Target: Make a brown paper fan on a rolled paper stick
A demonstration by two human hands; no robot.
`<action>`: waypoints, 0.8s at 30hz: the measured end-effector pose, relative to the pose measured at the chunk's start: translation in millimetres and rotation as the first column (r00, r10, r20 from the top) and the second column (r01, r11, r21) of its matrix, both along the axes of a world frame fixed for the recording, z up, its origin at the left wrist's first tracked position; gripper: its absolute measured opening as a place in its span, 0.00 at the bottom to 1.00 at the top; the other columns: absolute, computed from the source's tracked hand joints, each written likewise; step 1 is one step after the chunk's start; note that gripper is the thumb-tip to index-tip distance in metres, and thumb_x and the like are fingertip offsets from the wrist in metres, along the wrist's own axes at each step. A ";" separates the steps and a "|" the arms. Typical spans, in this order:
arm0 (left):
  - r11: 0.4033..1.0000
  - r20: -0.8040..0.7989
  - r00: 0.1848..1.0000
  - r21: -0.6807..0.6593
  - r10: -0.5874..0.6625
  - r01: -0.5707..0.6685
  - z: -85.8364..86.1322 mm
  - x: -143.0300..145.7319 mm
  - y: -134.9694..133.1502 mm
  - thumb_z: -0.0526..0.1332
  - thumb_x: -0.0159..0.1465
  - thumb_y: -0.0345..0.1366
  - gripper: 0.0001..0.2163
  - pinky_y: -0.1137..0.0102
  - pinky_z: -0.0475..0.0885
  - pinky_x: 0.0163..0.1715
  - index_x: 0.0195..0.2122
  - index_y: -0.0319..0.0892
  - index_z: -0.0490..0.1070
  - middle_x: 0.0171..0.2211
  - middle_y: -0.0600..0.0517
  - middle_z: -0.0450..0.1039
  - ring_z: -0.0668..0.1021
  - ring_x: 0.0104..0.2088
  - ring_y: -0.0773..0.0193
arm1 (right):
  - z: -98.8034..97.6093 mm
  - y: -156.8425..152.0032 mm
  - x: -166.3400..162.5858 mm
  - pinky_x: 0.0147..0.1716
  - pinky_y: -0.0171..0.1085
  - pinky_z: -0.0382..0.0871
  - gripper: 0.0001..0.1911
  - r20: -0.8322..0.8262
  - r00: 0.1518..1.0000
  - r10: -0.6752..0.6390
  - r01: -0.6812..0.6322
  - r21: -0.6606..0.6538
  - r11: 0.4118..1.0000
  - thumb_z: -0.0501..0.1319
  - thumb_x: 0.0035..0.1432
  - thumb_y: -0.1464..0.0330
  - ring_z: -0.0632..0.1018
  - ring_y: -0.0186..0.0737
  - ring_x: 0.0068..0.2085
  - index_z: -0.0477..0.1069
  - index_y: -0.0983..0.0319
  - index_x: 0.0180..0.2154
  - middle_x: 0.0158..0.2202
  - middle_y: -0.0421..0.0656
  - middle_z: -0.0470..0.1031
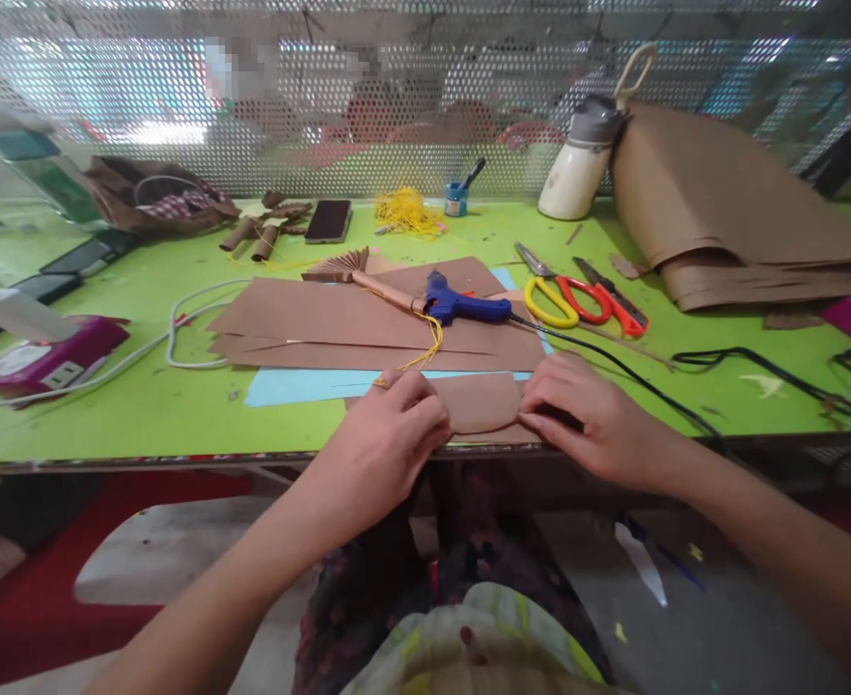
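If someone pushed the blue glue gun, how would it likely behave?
The glue gun looks like hard plastic, so probably stiff. Its black cord may drag, and the brown sheets beneath could slide along.

With our left hand and right hand we pinch a small brown paper piece at its two ends, near the front edge of the green surface. Beyond it we see a blue glue gun lying on brown sheets, scissors to its right, and farther back a phone, tangled yellow string and a white bottle.
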State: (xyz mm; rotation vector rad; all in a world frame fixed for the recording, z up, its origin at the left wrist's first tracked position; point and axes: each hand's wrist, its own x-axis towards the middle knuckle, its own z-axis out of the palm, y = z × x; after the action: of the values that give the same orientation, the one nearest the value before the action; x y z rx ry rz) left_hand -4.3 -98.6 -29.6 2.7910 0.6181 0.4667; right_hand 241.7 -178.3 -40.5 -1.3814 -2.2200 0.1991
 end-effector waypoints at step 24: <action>0.998 -0.012 0.999 0.033 0.048 -0.048 -1.5 4.5 0.5 0.49 0.67 0.32 0.08 0.62 0.65 0.42 0.30 0.41 0.62 0.32 0.49 0.64 0.67 0.35 0.61 | 1.0 5.7 -26.9 0.32 0.38 0.60 0.09 -0.088 0.995 0.038 -0.038 0.001 0.999 0.53 0.63 0.72 0.66 0.41 0.33 0.66 0.62 0.30 0.28 0.44 0.68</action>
State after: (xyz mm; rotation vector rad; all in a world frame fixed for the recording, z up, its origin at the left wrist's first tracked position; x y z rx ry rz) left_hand 0.2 -98.2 -31.1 2.8174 0.6877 0.4722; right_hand 214.8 -172.6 -39.5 -1.3059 -2.1750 0.2698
